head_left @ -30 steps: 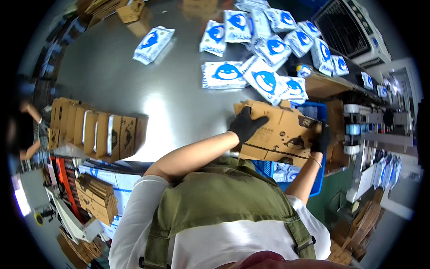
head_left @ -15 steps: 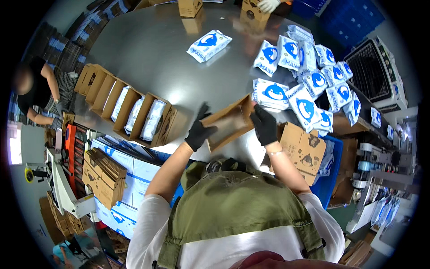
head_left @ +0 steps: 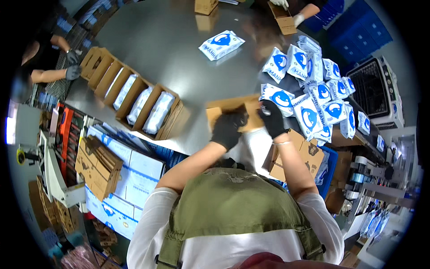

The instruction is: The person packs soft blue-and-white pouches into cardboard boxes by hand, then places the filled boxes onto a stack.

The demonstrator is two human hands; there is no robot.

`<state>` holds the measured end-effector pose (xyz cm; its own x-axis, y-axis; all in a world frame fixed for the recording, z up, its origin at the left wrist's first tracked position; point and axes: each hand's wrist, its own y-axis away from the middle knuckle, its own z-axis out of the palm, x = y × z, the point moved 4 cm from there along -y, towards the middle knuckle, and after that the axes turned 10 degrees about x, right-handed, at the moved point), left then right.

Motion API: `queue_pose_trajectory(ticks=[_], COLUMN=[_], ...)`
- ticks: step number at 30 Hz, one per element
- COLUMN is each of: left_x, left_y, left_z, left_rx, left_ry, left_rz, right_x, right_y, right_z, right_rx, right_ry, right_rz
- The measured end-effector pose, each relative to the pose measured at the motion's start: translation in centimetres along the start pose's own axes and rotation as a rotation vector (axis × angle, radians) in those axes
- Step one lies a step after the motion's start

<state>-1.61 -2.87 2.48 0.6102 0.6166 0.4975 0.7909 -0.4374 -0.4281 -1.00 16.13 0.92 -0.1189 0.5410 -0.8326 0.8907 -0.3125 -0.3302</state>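
Note:
An open cardboard box (head_left: 254, 120) lies on the steel table in front of me. My left hand (head_left: 229, 130), in a black glove, reaches over its near side into the opening; its fingertips are hidden and smeared by motion. At the right end of the box, my right hand (head_left: 272, 119), also gloved in black, grips the wall. Just beyond that hand lie white-and-blue plastic packs, the nearest being a pack (head_left: 278, 98) almost touching the glove. Flattened printed cardboard boxes (head_left: 304, 154) stand below my right wrist.
To the left runs a row of open boxes (head_left: 142, 121), several with packs inside. A co-worker's gloved hand (head_left: 73, 72) is by its far end. One pack (head_left: 221, 45) lies alone mid-table. Across the table, another person's white-gloved hand (head_left: 298, 19) touches a box (head_left: 283, 20).
My left hand has moved from the box's left end into its opening. The box has turned more level. The left co-worker's hands have come up to the row's far end.

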Motion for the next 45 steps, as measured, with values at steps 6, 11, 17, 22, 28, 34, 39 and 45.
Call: queue_pose_trajectory(ticks=[6,11,17,22,28,34,39,45], left_x=[-8.8,-14.6,-10.3,-9.2,-10.3,-9.2,-6.6,2.4], left_y=[5.3,5.3,2.6,4.8,4.9,4.0,3.5,3.9], left_z=[6.8,4.1,-1.8,-3.2,-0.1,0.7,0.0,-3.4], left_rx=[-0.237,0.163,-0.207,0.063,0.088,-0.016,-0.176,0.071], left_ry=[1.517,0.716,0.214,0.276,0.203,0.153,0.293,0.206], left_rz=[-0.945,-0.979,-0.633,-0.687,-0.713,-0.552,-0.657,0.380], right_x=[3.2,-2.9,0.2,13.0,7.7,-10.4,-6.5,-6.1], right_y=[1.9,3.8,-0.7,-7.9,-11.5,-0.8,4.0,4.6], right_z=[-1.9,3.4,2.0,-2.9,-1.9,-1.5,3.8,5.2], right_rx=[-0.222,-0.383,-0.640,-0.391,-0.212,-0.526,-0.693,-0.639], right_ry=[0.021,0.656,0.174,1.014,0.028,-0.639,-0.053,0.099], right_rz=[0.348,0.084,0.015,-0.256,-0.008,-0.031,0.215,-0.359])
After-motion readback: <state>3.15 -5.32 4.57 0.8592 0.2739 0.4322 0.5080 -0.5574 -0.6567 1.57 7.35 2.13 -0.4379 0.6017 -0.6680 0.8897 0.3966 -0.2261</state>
